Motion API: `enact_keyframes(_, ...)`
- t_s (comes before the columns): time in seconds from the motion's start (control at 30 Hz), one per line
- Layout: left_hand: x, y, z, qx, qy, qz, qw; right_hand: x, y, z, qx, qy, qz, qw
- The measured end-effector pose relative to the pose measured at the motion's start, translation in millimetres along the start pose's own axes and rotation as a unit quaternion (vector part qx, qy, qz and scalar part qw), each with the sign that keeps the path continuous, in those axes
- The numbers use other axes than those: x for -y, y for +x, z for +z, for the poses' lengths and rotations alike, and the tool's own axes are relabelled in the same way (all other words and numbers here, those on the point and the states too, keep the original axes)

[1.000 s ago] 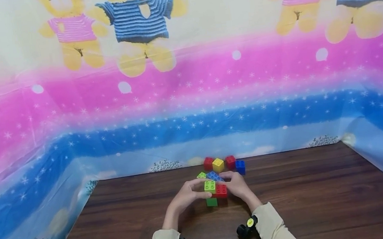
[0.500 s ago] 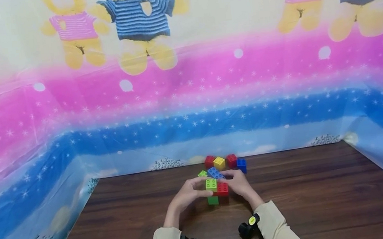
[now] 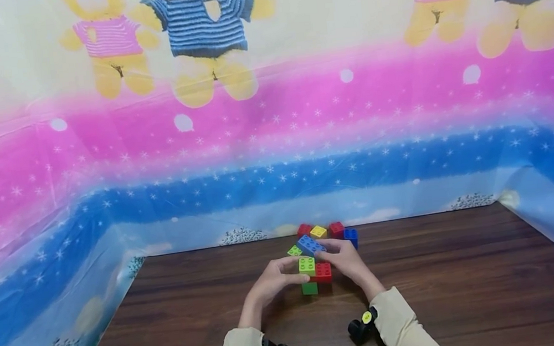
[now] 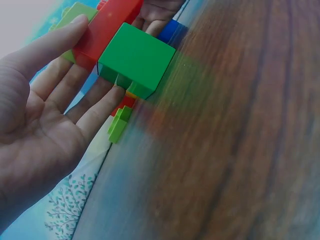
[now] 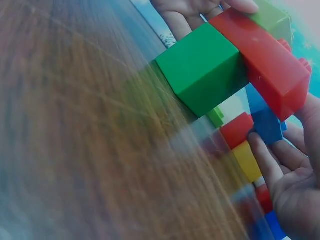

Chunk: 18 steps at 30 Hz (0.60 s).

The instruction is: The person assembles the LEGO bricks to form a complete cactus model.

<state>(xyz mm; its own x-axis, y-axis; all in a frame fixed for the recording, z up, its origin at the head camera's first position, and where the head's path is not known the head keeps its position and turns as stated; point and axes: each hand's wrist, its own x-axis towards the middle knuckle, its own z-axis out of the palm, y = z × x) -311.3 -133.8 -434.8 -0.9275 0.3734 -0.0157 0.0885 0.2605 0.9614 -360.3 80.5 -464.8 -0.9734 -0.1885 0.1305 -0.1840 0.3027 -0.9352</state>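
In the head view, my left hand [image 3: 273, 281] grips a small stack of toy building bricks: a lime brick [image 3: 307, 265] on one end of a longer red brick [image 3: 323, 271], with a green brick [image 3: 310, 288] below. The left thumb lies against the stack's near side, seen in the left wrist view. Just behind the stack, my right hand [image 3: 343, 258] pinches a tilted blue brick [image 3: 310, 244]. Fingers of that hand touch the blue brick [image 5: 266, 117] in the right wrist view. Whether the blue brick touches the stack, I cannot tell.
Behind the hands on the dark wooden table [image 3: 195, 309] sit a flat lime brick [image 3: 294, 250], a yellow brick [image 3: 318, 232], a dark blue brick [image 3: 350, 235] and red bricks [image 3: 336, 229]. A printed cloth [image 3: 277, 178] walls off the table's back and sides.
The blue brick has shifted up and away from the stack and tilts more. My right thumb has moved from beside the red brick onto the blue one. The left hand keeps its grip.
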Motion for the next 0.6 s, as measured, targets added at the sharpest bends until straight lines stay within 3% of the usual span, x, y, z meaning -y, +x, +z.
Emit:
enact_keyframes(0.23, 2.6, 2.5, 1.0, 0.000, -0.013, -0.002, 0.9999, 10.5, -0.5, -1.6, -0.015, 0.005, -0.005, 1.000)
enact_keyframes(0.6, 6.3, 1.7, 4.3, -0.015, -0.015, -0.004, 0.9998, 31.7, -3.9, -4.9, 0.007, 0.043, -0.004, 0.999)
